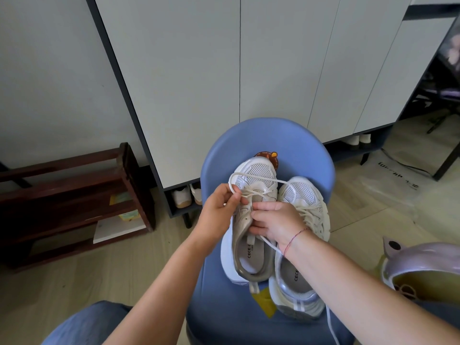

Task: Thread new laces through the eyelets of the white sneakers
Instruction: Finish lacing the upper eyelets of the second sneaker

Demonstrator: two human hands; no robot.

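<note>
Two white mesh sneakers lie side by side on a blue chair (268, 140), toes pointing away from me. The left sneaker (256, 178) has a white lace (249, 174) looping loosely over its toe and crossing at the lowest eyelets. My left hand (220, 207) pinches the lace at the sneaker's left eyelet row. My right hand (276, 221) grips the sneaker's right upper and tongue area, with one lace end trailing under my wrist toward the chair's front. The right sneaker (303, 205) is fully laced and untouched.
A dark wooden shoe rack (74, 192) stands on the floor at left. Grey cabinet doors (224, 70) rise behind the chair, with shoes beneath. A lilac rounded stool or container (420, 262) sits at right. My jeans-clad knee (87, 324) is at bottom left.
</note>
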